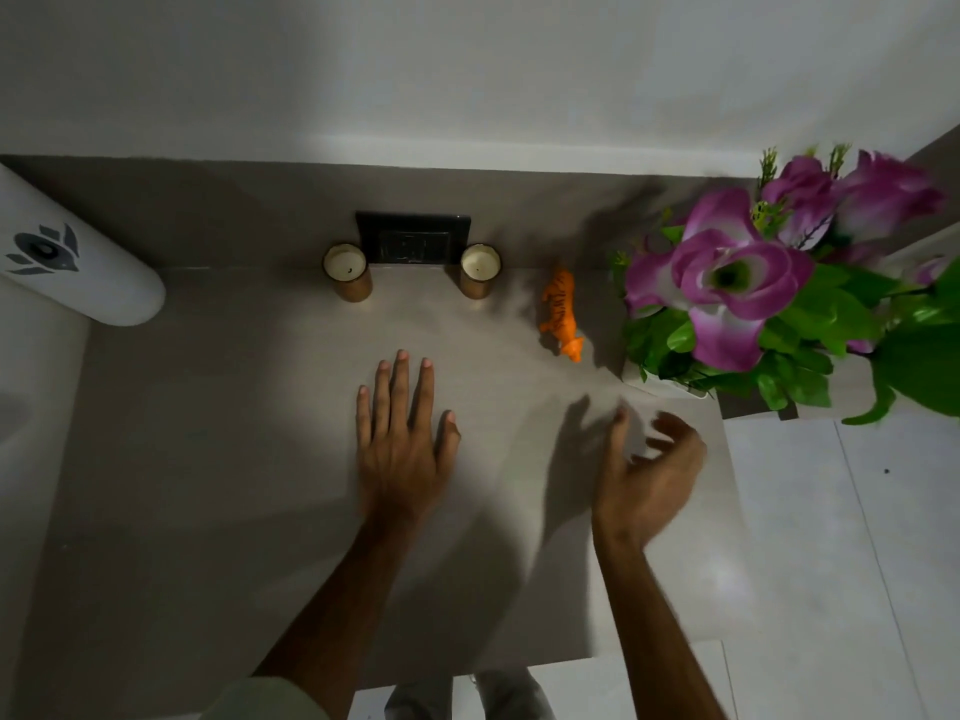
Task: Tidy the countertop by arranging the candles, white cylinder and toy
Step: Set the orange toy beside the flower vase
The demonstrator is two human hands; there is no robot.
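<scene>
Both hands are empty: left hand (402,439) flat with fingers spread, right hand (649,470) loosely curled. Beyond them, two candles (347,271) (480,270) flank a black wall plate (414,239); orange toy (561,314) right of it, white cylinder (72,257) far left.

My one camera sits on my head, looking steeply down and forward at the countertop (260,407), close enough that my forearms fill the lower frame. The wall rises beyond the countertop; floor tiles show to its right.
</scene>
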